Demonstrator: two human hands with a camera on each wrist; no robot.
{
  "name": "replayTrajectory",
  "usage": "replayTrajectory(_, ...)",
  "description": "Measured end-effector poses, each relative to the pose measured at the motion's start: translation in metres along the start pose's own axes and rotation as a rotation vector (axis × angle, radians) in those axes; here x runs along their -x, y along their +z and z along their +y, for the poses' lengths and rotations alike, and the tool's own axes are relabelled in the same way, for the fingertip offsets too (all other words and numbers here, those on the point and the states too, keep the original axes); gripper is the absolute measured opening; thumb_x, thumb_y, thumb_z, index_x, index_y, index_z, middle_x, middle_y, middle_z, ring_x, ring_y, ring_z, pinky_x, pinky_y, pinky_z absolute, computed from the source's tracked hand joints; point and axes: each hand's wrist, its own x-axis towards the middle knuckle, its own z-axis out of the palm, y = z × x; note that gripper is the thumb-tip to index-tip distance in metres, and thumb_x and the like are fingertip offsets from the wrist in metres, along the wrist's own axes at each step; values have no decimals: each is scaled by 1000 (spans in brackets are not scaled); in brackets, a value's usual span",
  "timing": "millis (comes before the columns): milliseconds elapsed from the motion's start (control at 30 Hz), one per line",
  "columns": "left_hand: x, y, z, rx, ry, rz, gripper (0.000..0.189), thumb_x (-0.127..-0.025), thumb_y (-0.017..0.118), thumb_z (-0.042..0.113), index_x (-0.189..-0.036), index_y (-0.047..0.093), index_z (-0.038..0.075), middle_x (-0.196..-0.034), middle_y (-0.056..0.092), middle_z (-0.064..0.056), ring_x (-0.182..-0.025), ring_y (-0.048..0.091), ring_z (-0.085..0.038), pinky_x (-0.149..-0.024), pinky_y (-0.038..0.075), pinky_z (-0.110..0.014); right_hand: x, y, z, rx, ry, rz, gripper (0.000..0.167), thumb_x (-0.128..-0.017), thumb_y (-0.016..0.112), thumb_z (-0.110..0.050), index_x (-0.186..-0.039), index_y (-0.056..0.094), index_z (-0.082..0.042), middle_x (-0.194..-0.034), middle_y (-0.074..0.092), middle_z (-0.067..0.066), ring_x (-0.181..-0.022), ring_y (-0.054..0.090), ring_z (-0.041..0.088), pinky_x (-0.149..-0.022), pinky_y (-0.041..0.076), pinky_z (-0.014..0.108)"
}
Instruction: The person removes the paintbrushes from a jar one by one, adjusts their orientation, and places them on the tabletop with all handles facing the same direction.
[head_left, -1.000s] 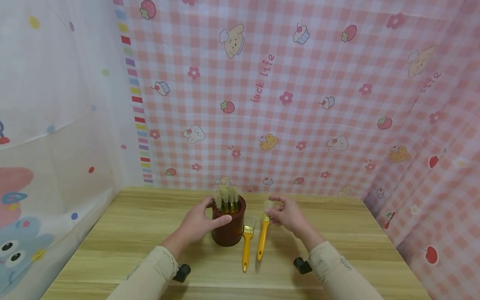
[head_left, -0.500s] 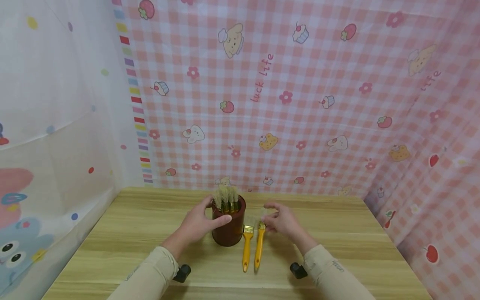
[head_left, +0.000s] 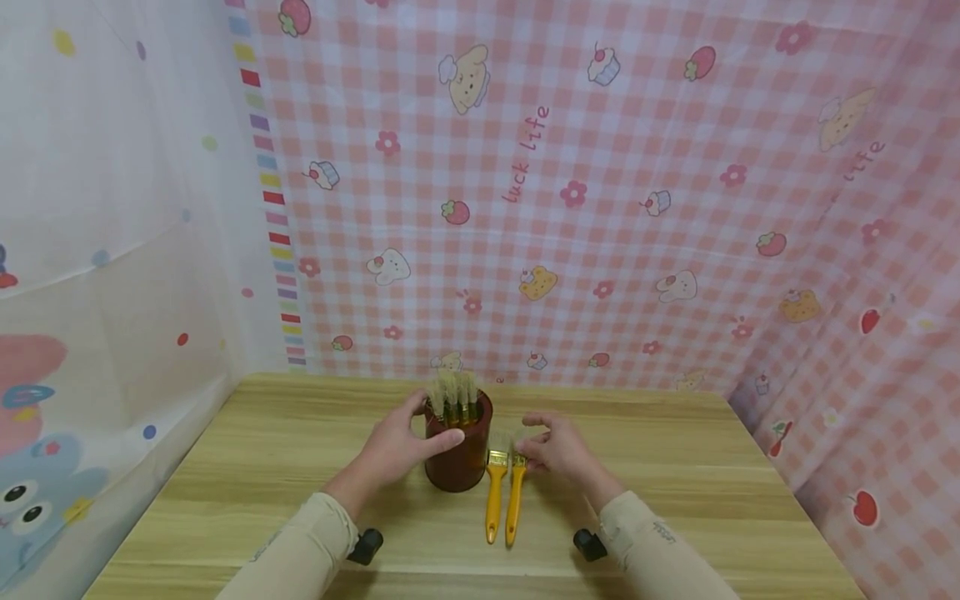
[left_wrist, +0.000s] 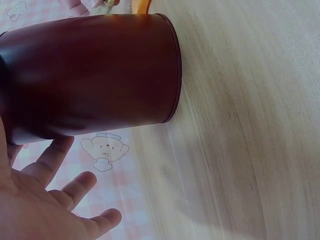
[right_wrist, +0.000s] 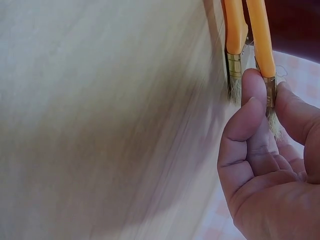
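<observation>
A dark reddish-brown cylindrical pot (head_left: 455, 462) stands upright on the table, with several bristle-up paintbrushes (head_left: 453, 398) in it. My left hand (head_left: 393, 448) grips its upper side, thumb at the front near the rim; in the left wrist view the other fingers (left_wrist: 75, 192) spread away from the wall. Right of the pot lies a flat paintbrush (head_left: 492, 500) with a yellow-orange handle. Beside it, my right hand (head_left: 562, 454) pinches a second paintbrush (right_wrist: 270, 90) by its metal band between thumb and fingers, the handle pointing toward me.
The wooden table (head_left: 675, 492) ends at a pink checked cloth (head_left: 480, 167) behind and at the right. A white patterned cloth (head_left: 150, 208) hangs on the left. Small black pieces (head_left: 366, 547) sit under both wrists.
My right hand has moved left and toward me with its paintbrush, bringing it alongside the one on the table. The left hand and the pot have stayed put.
</observation>
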Motion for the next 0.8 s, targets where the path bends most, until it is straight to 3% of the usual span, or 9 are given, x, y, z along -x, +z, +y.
replayTrajectory(533,0,0,0,20,9,4,110,-87,77,72,-170,31,17,-168,46,-15,-155,43,-43,-121,40,-66,-8,10,7,12,25,-5,48,-101,73,-7,-147,58,1,-82,75,10,-61,68,16,-59,59,30)
replayTrajectory(800,1,0,-1,18,7,8,111,-86,78,72,-170,32,17,-168,46,-15,-155,43,-42,-121,41,-66,-9,14,2,32,56,19,47,-101,73,-5,-144,59,3,-85,76,12,-59,68,17,-60,61,31)
